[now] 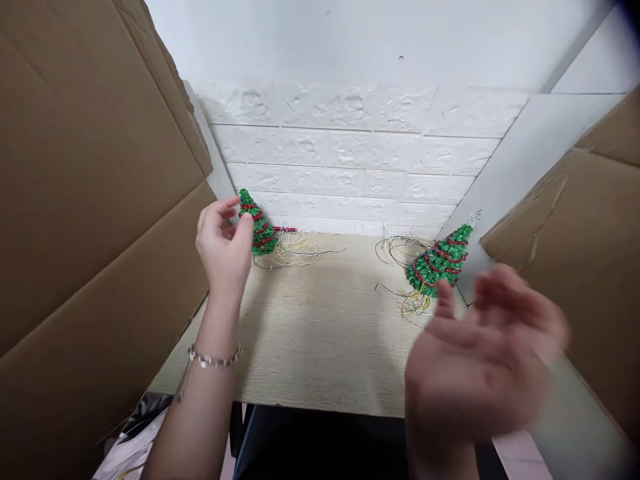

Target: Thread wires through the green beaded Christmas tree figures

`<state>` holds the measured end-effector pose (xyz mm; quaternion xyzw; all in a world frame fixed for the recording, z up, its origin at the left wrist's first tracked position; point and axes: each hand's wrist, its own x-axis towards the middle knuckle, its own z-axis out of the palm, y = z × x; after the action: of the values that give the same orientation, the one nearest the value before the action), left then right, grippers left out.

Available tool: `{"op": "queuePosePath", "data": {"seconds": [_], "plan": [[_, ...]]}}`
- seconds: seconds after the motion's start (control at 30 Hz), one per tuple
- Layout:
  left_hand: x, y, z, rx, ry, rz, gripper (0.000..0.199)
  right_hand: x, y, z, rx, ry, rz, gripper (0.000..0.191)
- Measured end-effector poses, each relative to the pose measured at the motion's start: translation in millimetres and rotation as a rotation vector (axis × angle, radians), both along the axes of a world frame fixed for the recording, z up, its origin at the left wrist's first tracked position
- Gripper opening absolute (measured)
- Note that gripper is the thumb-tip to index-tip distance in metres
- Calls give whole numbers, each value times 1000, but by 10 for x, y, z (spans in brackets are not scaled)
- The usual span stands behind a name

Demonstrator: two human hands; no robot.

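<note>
My left grip [225, 243] is curled at the left tree [263, 233], thumb overlapping its upper edge; I can't tell whether it pinches the tree or only hovers beside it. A bracelet [215, 361] circles that wrist. My right grip [485, 363], blurred, is loosely open, palm up, nearer me than the right tree [440, 260], which leans to the right on the surface [320, 320]. Both trees are green with red garland. Loose wires [307, 253] spread beside the left one, near a thin red stick [286, 229]; more wires lie around the right. Cardboard [100, 167] flanks both sides, and a white wall [345, 150] stands behind.
</note>
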<state>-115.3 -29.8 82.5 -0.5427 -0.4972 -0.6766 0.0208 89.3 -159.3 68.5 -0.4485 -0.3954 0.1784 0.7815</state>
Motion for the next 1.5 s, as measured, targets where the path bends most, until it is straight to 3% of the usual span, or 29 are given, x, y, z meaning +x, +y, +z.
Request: {"op": "queuePosePath", "data": {"seconds": [0.07,0.13,0.23,0.33,0.57,0.9,1.1,1.2,1.27,1.5], "plan": [[-180,352,-74,-122,-21,138,36,24,244,-17,50,209,75,31],[-316,671,-177,-284,4,189,50,35,389,-100,30,348,149,26],[-408,990,-334,-428,67,231,71,33,474,-252,-11,380,215,20],[-428,1120,-475,-544,86,178,80,36,501,-355,-84,337,278,18],[-524,1196,-679,-509,99,211,75,82,549,-510,-159,239,299,19],[-501,1081,-639,-365,79,220,71,128,537,-523,-205,34,250,21],[-345,908,-360,-159,55,155,74,171,590,-608,-213,77,235,25],[-119,767,-239,-125,87,33,74,176,609,-673,-213,84,212,25],[105,650,-239,-160,104,-85,74,178,621,-717,-225,62,182,24],[896,352,-567,-325,184,-403,64,211,654,-827,-247,5,120,22]]}}
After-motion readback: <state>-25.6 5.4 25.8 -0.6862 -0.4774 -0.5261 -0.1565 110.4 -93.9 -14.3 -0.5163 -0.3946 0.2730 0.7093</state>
